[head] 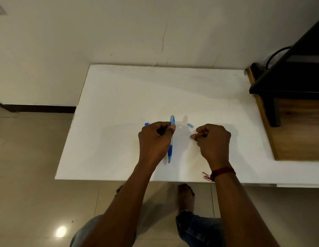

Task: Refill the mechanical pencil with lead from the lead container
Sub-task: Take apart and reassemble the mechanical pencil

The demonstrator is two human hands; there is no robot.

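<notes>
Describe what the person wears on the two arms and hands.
Both forearms are bare, with no sleeves in view. The right hand has a dark red thread band around its wrist, with a frayed tassel hanging at the inner side. The left hand and its wrist carry nothing: no ring, watch or glove shows.

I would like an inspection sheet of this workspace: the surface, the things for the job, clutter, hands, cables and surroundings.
Surface: white table, mostly bare, set against a pale wall.
Job's things: blue mechanical pencil lies on the table beside the left hand; small blue cap lies apart, near the right hand; small blue piece shows behind the left hand, and a dark item sits in its fingers, too hidden to name.
Clutter: nothing seen.
Hands: left hand curled, fingertips at the pencil's upper barrel; right hand pinched, contents too small to tell.
Cables: nothing seen.
Surroundings: black stand on a wooden shelf at right; tiled floor below.
</notes>
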